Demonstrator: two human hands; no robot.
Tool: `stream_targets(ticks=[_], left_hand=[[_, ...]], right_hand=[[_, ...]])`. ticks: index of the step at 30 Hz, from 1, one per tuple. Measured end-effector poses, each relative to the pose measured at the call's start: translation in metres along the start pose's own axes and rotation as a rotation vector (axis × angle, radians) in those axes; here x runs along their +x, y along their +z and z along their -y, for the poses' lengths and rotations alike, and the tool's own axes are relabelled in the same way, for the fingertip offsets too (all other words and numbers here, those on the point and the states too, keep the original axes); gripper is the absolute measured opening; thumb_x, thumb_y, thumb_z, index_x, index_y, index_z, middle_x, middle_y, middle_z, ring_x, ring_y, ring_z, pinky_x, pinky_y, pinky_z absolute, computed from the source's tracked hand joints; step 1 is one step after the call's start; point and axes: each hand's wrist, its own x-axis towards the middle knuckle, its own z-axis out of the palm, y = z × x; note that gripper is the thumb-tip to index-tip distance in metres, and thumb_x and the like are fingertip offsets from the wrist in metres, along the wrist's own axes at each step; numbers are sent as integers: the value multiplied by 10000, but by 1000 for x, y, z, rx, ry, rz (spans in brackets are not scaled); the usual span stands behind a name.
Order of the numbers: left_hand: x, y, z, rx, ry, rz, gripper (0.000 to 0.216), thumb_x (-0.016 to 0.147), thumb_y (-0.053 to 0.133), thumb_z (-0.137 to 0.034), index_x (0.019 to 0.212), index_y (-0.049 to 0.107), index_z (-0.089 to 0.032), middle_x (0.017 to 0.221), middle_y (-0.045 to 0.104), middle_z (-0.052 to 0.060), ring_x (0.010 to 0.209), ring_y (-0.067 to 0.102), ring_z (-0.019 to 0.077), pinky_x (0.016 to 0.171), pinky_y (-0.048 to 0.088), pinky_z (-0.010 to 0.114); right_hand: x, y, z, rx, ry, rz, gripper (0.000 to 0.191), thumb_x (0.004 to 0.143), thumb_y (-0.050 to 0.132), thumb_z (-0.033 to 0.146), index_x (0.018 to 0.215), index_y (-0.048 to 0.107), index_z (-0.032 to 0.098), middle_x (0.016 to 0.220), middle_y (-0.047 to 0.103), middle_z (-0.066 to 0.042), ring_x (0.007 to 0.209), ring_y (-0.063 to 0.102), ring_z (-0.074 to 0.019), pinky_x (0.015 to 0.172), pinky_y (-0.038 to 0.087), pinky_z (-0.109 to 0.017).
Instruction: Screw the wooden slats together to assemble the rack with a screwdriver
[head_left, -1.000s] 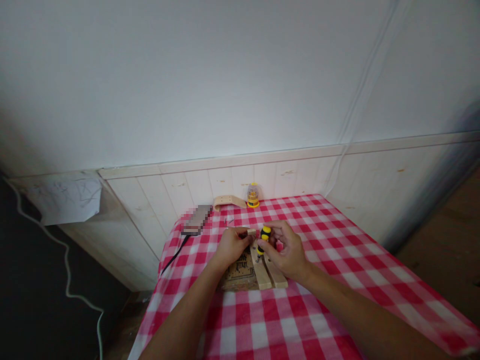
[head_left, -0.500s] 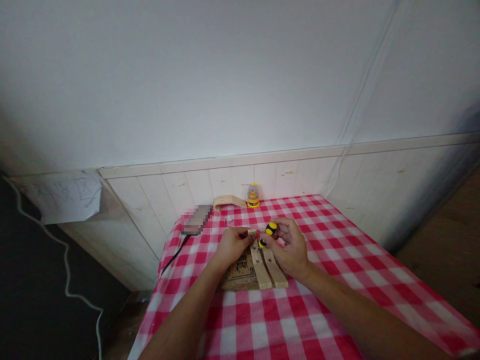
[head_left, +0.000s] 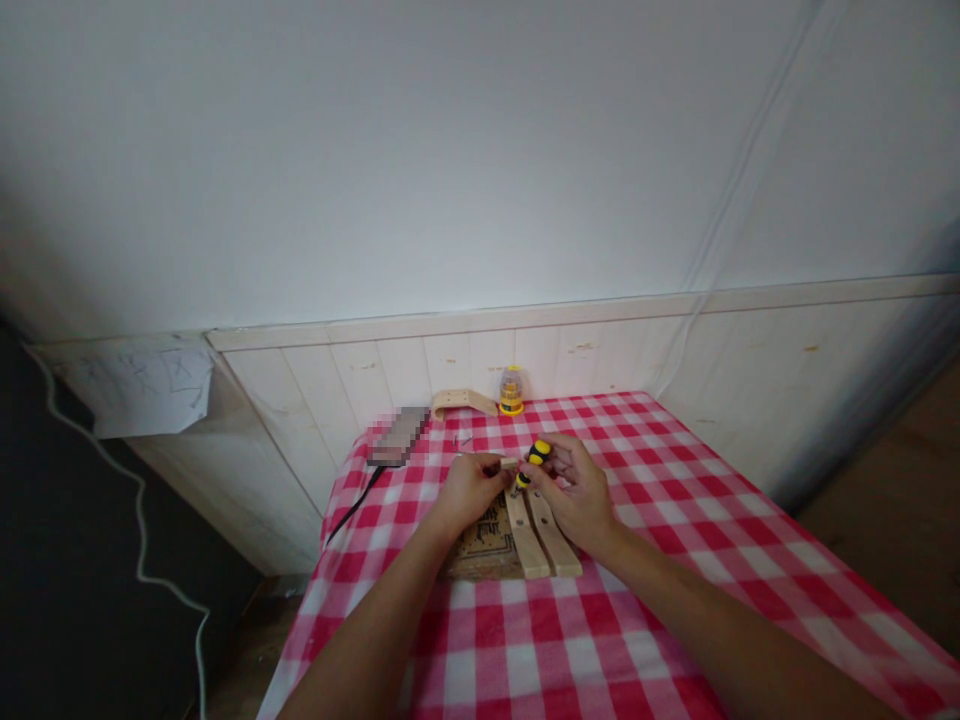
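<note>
My right hand [head_left: 576,488] is closed round a short yellow-and-black screwdriver [head_left: 531,462], whose tip points down at the far end of two pale wooden slats [head_left: 541,540]. My left hand [head_left: 466,490] is curled on the far left end of the wooden piece, fingers pressed on a small cross strip [head_left: 507,463]. The slats lie beside a brown patterned board [head_left: 484,545] on the red-and-white checked tablecloth [head_left: 660,520].
At the table's far edge stand a yellow bit holder with a clear cap [head_left: 511,390] and a curved wooden piece [head_left: 463,402]. A dark flat device [head_left: 397,441] with a black cable lies far left. White panelled wall behind; a white cord hangs at left.
My right hand turned the screwdriver from upright to tilted, then brought it back over the slat end. The view shifted slightly. My left hand stayed put.
</note>
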Motion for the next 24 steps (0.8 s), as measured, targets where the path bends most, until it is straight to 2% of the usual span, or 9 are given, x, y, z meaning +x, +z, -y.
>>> stream_targets(ticks=[6, 11, 14, 21, 24], left_hand=[[2, 2, 4, -3, -19, -8, 249, 794, 599, -353, 719, 706, -141, 695, 671, 15, 619, 530, 136, 604, 388, 239], [1, 1, 2, 9, 4, -6, 272, 817, 576, -359, 733, 711, -138, 692, 670, 23, 616, 525, 138, 599, 386, 241], [1, 1, 2, 26, 10, -15, 267, 814, 584, -356, 759, 725, -137, 693, 672, 24, 621, 526, 140, 599, 384, 240], [2, 2, 4, 19, 5, -10, 270, 820, 577, -354, 747, 721, -138, 679, 660, 15, 613, 514, 131, 594, 372, 234], [2, 1, 3, 18, 7, -5, 285, 822, 580, -372, 713, 705, -140, 669, 658, 13, 614, 517, 132, 596, 374, 234]], right_hand=[[-1, -2, -6, 18, 7, 110, 340, 921, 630, 286, 1253, 577, 234, 897, 713, -48, 747, 706, -184, 646, 599, -300], [-2, -5, -7, 29, -35, 216, 388, 962, 528, 240, 1350, 538, 240, 923, 705, -55, 664, 682, -152, 596, 580, -269], [-2, -5, -6, 32, -38, 192, 375, 949, 548, 237, 1324, 548, 248, 951, 708, -61, 680, 684, -156, 586, 569, -261], [0, -4, -4, -37, -6, 114, 322, 899, 628, 274, 1217, 598, 238, 783, 668, -12, 664, 664, -166, 606, 554, -267], [1, -3, -4, -64, 13, 98, 304, 886, 649, 302, 1178, 603, 233, 748, 651, 1, 623, 636, -156, 563, 524, -251]])
